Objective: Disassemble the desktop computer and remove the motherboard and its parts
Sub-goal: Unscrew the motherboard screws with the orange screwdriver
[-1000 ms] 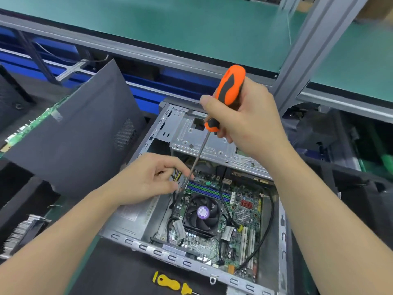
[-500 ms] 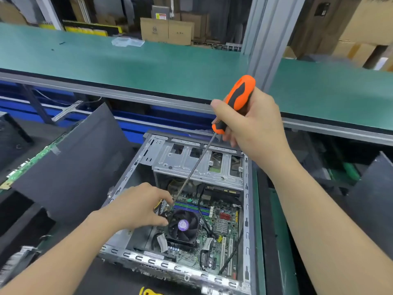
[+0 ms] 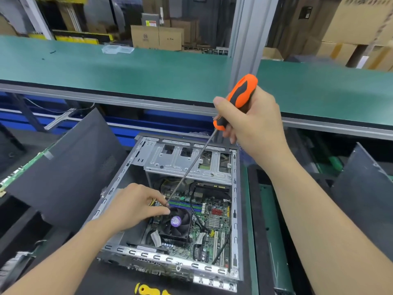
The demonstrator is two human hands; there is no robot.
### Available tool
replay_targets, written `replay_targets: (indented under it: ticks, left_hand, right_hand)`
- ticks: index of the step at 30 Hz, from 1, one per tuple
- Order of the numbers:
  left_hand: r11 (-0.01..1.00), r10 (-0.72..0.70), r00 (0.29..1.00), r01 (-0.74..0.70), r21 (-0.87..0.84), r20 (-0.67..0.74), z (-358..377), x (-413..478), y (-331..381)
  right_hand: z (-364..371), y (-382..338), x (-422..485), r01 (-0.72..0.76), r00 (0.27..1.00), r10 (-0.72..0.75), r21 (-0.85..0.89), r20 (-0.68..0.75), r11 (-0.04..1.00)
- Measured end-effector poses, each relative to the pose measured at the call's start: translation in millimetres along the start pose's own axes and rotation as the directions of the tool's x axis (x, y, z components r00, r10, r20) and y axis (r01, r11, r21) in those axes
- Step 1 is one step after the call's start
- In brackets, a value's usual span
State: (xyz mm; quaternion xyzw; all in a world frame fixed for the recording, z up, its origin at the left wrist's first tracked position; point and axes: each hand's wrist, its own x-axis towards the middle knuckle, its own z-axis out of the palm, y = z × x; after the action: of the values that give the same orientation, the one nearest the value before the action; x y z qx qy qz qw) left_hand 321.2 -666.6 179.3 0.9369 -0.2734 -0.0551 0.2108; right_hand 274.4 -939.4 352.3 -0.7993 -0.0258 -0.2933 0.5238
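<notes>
An open desktop case (image 3: 234,211) lies on its side in front of me. Inside it sits the green motherboard (image 3: 214,228) with a black CPU fan (image 3: 176,222) and black cables. My right hand (image 3: 253,122) grips the orange and black handle of a long screwdriver (image 3: 240,96). Its thin shaft slants down and left into the case. My left hand (image 3: 134,206) reaches into the case, and its thumb and fingers pinch the shaft near the tip, at the fan's upper left corner.
A dark grey side panel (image 3: 70,169) leans at the left of the case. A yellow tool (image 3: 146,290) lies on the black mat at the bottom edge. A green conveyor shelf (image 3: 127,69) runs across behind. Another dark panel (image 3: 365,188) stands at the right.
My view has lifted, so the case sits lower in the frame. Both hands keep their hold on the screwdriver, and its tip stays by the fan's corner.
</notes>
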Motion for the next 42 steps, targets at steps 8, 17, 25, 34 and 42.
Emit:
replay_targets:
  ticks: [8,17,25,34,42]
  left_hand:
    - [0.985,0.005,0.997,-0.018,0.171,0.079,-3,2,-2]
    - [0.091,-0.161,0.886,0.452,-0.887,0.435,13,41,34]
    - [-0.261,0.051,0.755,0.642,-0.721,0.654,46,69,47]
    - [-0.047,0.004,0.709,0.704,-0.708,0.705,54,76,50]
    - [0.717,0.117,0.936,0.151,-0.68,0.332,40,78,67]
  right_hand:
    - [0,1,2,0.01,0.999,-0.011,-0.016,-0.039,1.0]
    - [-6,10,-6,0.178,0.974,-0.217,-0.363,-0.069,0.915]
    - [-17,12,-25,0.186,0.973,-0.229,-0.468,-0.037,0.864]
    - [-10,25,-55,0.109,0.989,-0.145,-0.555,-0.022,0.824]
    - [9,41,-76,0.026,0.994,-0.084,-0.598,-0.069,0.801]
